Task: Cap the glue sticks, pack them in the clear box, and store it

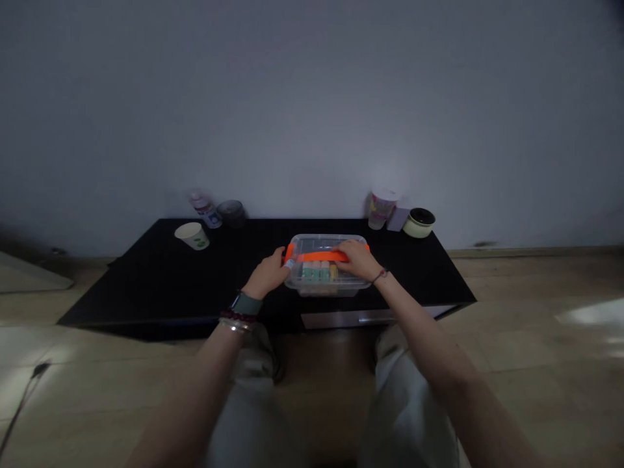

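A clear plastic box (326, 286) stands on the black low table (146, 292), with an orange strap (319, 257) lying across its top. Through the lid I see packets in green, pink and yellow (316, 270). My left hand (267, 273) is at the box's left end, its fingers closed around the end of the strap. My right hand (357, 259) lies over the strap on the right part of the box, fingers curled on it. The hands hide both ends of the strap.
A tilted paper cup (192, 235) stands on the table at the left. Behind it are a small bottle (205, 210) and a dark round container (231, 212). At the back right are a plastic cup (381, 207), a lilac box (398, 219) and a round jar (418, 223).
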`<state>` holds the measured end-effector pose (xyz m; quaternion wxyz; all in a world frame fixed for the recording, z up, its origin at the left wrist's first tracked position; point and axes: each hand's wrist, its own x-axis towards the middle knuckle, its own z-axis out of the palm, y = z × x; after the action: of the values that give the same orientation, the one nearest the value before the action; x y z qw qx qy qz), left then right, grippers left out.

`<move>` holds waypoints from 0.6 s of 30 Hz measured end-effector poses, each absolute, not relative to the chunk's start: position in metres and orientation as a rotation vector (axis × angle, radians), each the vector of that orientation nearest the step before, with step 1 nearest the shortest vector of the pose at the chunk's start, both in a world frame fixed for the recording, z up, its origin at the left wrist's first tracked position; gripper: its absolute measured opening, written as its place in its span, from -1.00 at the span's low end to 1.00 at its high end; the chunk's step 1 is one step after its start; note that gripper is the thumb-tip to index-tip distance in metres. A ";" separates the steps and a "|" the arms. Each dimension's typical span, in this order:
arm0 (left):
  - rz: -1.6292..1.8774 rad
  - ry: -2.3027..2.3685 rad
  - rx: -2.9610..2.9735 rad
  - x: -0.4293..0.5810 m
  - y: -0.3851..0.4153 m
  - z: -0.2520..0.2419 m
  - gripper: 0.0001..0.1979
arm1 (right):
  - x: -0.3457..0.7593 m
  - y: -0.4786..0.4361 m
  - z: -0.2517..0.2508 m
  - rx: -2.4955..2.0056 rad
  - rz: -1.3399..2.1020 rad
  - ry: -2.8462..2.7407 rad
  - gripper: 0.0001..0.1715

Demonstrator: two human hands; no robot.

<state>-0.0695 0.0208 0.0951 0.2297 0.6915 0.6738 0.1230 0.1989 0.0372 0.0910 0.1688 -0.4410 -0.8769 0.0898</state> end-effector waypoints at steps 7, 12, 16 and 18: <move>0.376 1.897 1.816 -0.070 0.035 0.080 -0.50 | 0.233 0.012 0.090 -2.040 0.141 -2.137 -0.47; 0.263 1.965 1.941 -0.067 0.035 0.084 -0.55 | 0.243 0.012 0.076 -2.166 0.347 -2.104 -0.55; 0.137 2.027 1.994 -0.061 0.030 0.091 -0.57 | 0.257 0.024 0.065 -2.125 0.577 -2.026 -0.55; 0.094 2.042 2.007 -0.058 0.027 0.095 -0.59 | 0.262 0.028 0.066 -2.109 0.548 -1.953 -0.61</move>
<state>-0.0578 0.0272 0.0948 0.1381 0.6939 0.7060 0.0324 0.2617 0.0276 0.0655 0.1075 -0.7165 -0.6636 0.1861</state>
